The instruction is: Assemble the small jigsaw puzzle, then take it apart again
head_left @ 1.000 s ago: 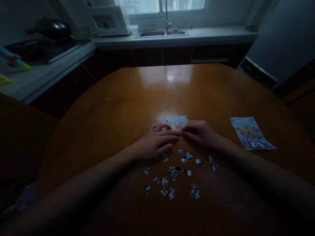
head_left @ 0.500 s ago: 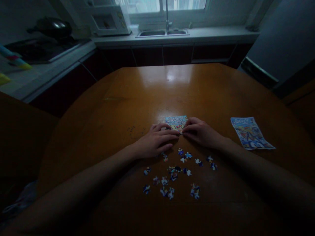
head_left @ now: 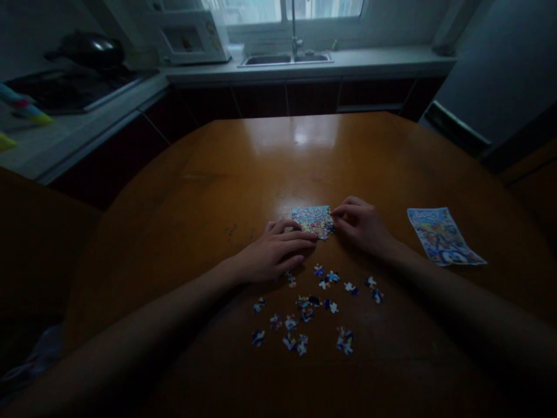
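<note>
A small, partly joined colourful jigsaw (head_left: 312, 219) lies on the brown wooden table (head_left: 243, 174). My left hand (head_left: 273, 253) lies flat beside it, fingers stretched out, their tips resting on the jigsaw's lower left edge. My right hand (head_left: 364, 226) is at the jigsaw's right edge, fingers curled, with thumb and forefinger pinched at its upper right corner. Several loose puzzle pieces (head_left: 310, 307) are scattered on the table just in front of my hands.
A printed picture sheet (head_left: 440, 235) lies to the right on the table. Behind are a counter with a sink (head_left: 285, 58), a microwave (head_left: 191, 38) and a stove with a dark pan (head_left: 89, 51). A dark chair back (head_left: 30, 244) stands at the left.
My right hand has moved from the jigsaw's lower right corner up along its right edge to the upper right corner. My left hand has stayed in place.
</note>
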### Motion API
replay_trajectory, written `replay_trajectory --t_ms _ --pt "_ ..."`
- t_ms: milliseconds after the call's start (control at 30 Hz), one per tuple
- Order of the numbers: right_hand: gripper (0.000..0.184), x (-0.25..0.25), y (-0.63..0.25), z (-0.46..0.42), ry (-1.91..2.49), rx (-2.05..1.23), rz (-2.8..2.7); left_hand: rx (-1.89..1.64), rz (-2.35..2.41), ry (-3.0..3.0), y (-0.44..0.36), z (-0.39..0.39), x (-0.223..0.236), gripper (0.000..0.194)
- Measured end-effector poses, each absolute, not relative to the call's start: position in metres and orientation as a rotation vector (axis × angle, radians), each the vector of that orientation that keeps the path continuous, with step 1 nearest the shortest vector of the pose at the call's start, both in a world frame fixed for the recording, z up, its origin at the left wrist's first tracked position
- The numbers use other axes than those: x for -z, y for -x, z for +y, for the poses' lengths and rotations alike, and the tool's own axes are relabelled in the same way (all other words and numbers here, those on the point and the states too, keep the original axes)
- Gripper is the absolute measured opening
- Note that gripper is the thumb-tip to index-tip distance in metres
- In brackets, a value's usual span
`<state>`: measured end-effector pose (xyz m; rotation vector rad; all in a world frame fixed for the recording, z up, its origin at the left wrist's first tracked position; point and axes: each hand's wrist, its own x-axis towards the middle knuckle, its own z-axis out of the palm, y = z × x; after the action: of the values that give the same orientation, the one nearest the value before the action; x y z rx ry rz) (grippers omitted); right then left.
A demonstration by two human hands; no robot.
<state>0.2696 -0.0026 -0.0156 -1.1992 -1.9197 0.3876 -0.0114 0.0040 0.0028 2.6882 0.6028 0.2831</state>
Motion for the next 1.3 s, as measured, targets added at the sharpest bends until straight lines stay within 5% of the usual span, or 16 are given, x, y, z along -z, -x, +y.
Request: replay_trajectory --t_ms 467,700,1000,1300 --pt "0.013 0.0179 -0.2659 -0.0032 1.242 -0.512 -1.908 -0.587 0.646 -2.568 0.0115 0.0085 0.0017 0.029" --pt "0.036 0.0164 -0.2679 -0.0032 1.182 -0.536 -1.946 -0.705 0.702 -2.502 0.0081 0.0094 0.0 0.026" --pt "0.031 0.0126 -0.2616 -0.0079 1.067 -0.545 -2.149 -0.684 0.74 -2.498 0.0089 0.0081 0.0011 0.026" --pt "0.036 0.021 -0.2638 -0.0023 1.264 -0.593 -1.751 -0.716 0.767 -2.487 0.0095 0.0079 0.0007 0.026"
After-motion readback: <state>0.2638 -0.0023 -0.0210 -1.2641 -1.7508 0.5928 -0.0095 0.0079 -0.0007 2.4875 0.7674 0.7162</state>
